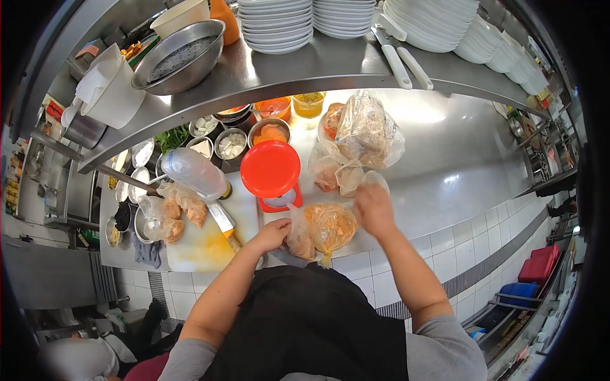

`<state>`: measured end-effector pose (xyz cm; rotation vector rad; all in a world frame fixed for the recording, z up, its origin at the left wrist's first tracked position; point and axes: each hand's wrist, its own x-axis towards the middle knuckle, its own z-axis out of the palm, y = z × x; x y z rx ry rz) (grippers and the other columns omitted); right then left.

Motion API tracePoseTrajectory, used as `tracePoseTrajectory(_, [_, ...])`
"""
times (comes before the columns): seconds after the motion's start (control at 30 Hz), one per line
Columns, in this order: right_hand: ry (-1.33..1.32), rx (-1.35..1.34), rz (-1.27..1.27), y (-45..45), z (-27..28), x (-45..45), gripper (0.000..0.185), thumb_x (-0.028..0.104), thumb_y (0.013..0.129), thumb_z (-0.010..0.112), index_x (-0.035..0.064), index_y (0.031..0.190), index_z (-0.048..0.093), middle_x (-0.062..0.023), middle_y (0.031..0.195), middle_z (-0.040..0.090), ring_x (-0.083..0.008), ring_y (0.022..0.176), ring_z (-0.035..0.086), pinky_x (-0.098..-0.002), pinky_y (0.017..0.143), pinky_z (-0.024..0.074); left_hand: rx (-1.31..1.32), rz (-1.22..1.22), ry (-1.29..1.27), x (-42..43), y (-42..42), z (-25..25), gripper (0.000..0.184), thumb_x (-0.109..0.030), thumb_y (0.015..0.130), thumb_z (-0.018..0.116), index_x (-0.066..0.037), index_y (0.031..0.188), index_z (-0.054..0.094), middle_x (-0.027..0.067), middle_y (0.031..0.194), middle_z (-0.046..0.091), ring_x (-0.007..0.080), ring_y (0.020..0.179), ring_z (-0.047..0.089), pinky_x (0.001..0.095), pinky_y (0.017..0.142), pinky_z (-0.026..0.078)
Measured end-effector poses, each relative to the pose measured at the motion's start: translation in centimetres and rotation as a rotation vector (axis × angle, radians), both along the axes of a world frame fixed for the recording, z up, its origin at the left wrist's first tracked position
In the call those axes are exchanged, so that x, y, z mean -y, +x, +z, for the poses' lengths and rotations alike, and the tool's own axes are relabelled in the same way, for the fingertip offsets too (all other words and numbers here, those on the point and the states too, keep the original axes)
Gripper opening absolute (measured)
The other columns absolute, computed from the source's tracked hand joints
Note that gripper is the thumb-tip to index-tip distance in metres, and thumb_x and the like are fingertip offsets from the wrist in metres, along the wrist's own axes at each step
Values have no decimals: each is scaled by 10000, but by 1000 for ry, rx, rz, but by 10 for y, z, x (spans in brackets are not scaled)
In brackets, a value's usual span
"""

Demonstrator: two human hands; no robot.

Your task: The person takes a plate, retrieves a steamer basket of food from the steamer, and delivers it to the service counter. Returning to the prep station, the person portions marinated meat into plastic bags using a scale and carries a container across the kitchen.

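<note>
My left hand is closed on the edge of a clear plastic bag with pinkish food in it, near the table's front edge. Right beside that bag lies a fuller clear bag of orange food, its twisted end toward me. My right hand is blurred, just right of the orange bag; its fingers cannot be made out. Beyond it are small bags of pinkish food and a big, wrinkled clear bag. A kitchen scale with a red round top stands ahead of my left hand.
To the left, a cleaver rests on a yellow-stained white cutting board, beside bagged portions. Several metal ingredient containers stand behind. A steel shelf overhead carries stacked white plates and a colander.
</note>
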<state>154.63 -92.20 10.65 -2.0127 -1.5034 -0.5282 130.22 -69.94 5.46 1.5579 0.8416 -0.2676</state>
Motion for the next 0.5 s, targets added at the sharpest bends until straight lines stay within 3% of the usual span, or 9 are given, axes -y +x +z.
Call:
tracePoseTrajectory(0.07, [-515, -214, 149, -16, -55, 12, 175, 84, 796, 710, 59, 969, 693, -149, 1079, 711, -349, 928, 701, -450, 789, 569, -57, -96, 82, -1, 6, -5, 324, -298, 998, 634, -48, 1178, 733, 73, 877, 725, 189, 814, 684, 336, 722, 559])
tracePoseTrajectory(0.17, [-866, -332, -39, -43, -88, 12, 154, 100, 857, 653, 51, 997, 689, -159, 1030, 716, -363, 946, 725, -466, 784, 591, -17, -223, 393, -3, 0, -29, 249, -191, 932, 676, -49, 1128, 733, 58, 845, 698, 167, 799, 664, 316, 707, 541])
tracePoseTrajectory(0.2, [-815, -355, -101, -46, -83, 7, 148, 106, 864, 652, 49, 994, 693, -165, 1019, 720, -360, 959, 726, -469, 799, 593, 17, -262, 527, -5, -1, -29, 232, -148, 906, 688, -50, 1112, 732, 53, 832, 687, 158, 788, 654, 308, 701, 533])
tracePoseTrajectory(0.3, [-723, -413, -217, -52, -78, 5, 159, 134, 876, 656, 47, 1003, 694, -179, 1001, 731, -355, 969, 734, -477, 820, 597, 165, -101, 395, -8, -7, -25, 226, -54, 835, 689, -44, 1057, 729, 59, 808, 667, 152, 753, 625, 307, 693, 512])
tracePoseTrajectory(0.4, [-708, -458, -190, -36, -93, 6, 220, 153, 856, 683, 47, 1048, 685, -198, 1008, 736, -369, 928, 740, -472, 802, 591, 295, -22, 170, 2, -7, 27, 233, -31, 859, 665, -34, 1080, 737, 91, 799, 637, 191, 729, 633, 346, 712, 526])
tracePoseTrajectory(0.5, [-601, -630, -128, -26, -70, 12, 264, 116, 836, 705, 40, 1089, 694, -206, 993, 740, -370, 903, 740, -443, 787, 586, 360, -118, 436, 19, -13, 76, 243, -25, 865, 653, -30, 1094, 735, 113, 817, 654, 218, 716, 641, 359, 703, 535])
